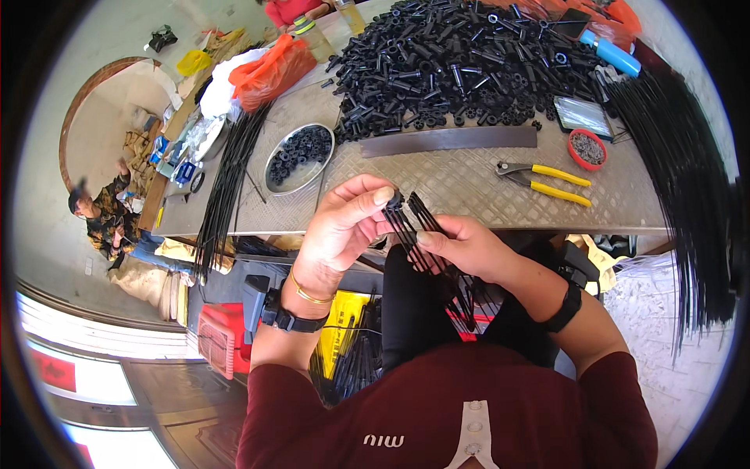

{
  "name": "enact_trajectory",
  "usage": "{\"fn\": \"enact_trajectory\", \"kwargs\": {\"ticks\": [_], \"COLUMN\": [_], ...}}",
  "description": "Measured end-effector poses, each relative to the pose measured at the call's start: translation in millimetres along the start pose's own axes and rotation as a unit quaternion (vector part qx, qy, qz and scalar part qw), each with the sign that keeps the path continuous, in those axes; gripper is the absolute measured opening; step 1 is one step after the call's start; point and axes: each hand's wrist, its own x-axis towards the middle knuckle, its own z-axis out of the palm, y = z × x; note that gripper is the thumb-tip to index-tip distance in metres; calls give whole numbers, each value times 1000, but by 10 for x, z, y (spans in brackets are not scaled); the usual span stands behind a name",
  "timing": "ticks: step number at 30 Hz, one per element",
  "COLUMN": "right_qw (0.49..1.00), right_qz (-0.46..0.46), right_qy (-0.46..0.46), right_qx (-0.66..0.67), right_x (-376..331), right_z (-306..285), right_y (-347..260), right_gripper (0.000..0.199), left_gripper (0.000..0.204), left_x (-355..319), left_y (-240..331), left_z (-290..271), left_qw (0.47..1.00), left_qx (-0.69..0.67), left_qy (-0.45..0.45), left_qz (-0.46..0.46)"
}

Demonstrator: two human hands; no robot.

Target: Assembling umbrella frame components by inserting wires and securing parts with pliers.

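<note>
Well, table [476,178]: it is carrying nearly all the stock, with the person sitting at its near edge.
Pile of black parts [461,70]: it is filling the far side, so plenty is seemingly waiting to be handled.
Right bundle of rods [687,203]: it is hanging over the table's right end; whether these rods are finished or waiting, I cannot tell.
Left bundle of rods [223,187]: it is drooping over the near edge, thinner, its stage equally unclear.
Left hand [351,219]: thumb and forefinger are pinching together on a small black end piece [395,202].
Right hand [461,246]: its fingers are curling closed around a few rods.
Held rods [437,266]: they are slanting down over the lap, near the table edge; this batch is apparently partway through.
Bowl [306,178]: it is holding many black rings, apparently unused.
Pliers [551,172]: they are lying free, handles spreading apart.
Red cup [589,165]: it is holding tiny metal bits, many remaining.
</note>
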Motion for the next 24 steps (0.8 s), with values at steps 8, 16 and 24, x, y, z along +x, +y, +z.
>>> {"fn": "enact_trajectory", "kwargs": {"ticks": [8,16,24], "right_qw": [1000,1000,1000], "right_qz": [-7,7,-5], "right_qy": [-4,11,8], "right_qx": [-10,-20,-25], "right_x": [-29,-54,-70], "right_z": [-26,-14,-8], "right_y": [-41,-64,-63], "right_gripper": [22,22,22], "left_gripper": [14,11,15], "left_x": [10,19,17], "left_y": [-31,-40,-17], "left_z": [100,58,76], "left_qw": [999,1000,1000], "left_qx": [6,-14,15], "left_qy": [33,-1,6], "left_qz": [32,13,7]}}
